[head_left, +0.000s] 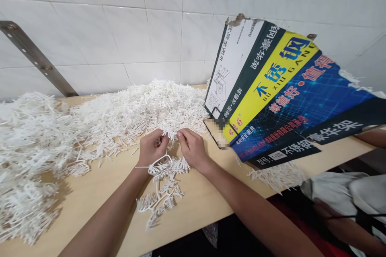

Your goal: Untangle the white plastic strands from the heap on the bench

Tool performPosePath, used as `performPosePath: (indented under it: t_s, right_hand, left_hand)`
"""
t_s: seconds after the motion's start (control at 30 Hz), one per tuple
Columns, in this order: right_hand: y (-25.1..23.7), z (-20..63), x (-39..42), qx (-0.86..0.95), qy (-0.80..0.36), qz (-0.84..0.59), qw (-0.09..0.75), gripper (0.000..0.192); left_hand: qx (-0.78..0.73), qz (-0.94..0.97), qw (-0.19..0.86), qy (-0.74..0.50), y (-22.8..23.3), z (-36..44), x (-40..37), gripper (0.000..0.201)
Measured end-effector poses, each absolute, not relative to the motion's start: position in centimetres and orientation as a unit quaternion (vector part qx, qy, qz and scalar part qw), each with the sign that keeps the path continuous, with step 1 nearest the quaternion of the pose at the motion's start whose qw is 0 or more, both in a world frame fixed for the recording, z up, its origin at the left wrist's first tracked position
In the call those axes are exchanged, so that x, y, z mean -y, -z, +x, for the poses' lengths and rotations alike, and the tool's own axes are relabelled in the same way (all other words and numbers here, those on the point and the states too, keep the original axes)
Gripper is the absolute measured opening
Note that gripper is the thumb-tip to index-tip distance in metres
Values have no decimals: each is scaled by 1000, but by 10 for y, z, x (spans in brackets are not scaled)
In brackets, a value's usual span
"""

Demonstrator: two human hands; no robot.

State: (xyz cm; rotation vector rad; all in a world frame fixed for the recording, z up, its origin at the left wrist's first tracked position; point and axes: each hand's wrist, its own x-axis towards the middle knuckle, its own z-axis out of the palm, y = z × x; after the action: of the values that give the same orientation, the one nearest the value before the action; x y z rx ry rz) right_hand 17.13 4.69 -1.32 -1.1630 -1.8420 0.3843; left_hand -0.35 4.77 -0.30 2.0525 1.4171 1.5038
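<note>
— Both hands on what?
— White plastic strips [164, 167] on the bench [196, 204]; left hand [152, 148] and right hand [190, 147] pinch them, close together.
— Around them?
— Strip pile [120, 116] behind, printed cardboard box [280, 92] at right.

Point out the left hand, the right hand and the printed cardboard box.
left hand [151, 147], head view, back of the hand
right hand [192, 147], head view, back of the hand
printed cardboard box [282, 88], head view, yellow panel of its flattened side
</note>
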Motion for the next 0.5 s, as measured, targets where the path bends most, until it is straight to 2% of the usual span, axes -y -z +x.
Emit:
performPosePath:
  t_s: [0.1, 0.2, 0.33, 0.5]
  right_hand:
    - [13, 171, -40, 747, -3, -510, 426, 30]
    - [18, 174, -39, 755, 62, -479, 444, 27]
    - [22, 175, -41, 778, 38, -414, 470, 29]
    - [15, 177, -46, 798, -36, -369, 476, 51]
  left_hand:
    - [-461, 729, 105, -495, 4, 0, -48, 33]
    - [-464, 736, 94, -484, 5, 1, -49, 33]
    - [-478, 733, 60, -481, 9, 0, -52, 32]
    - [-484, 746, 10, -458, 18, -1, -57, 26]
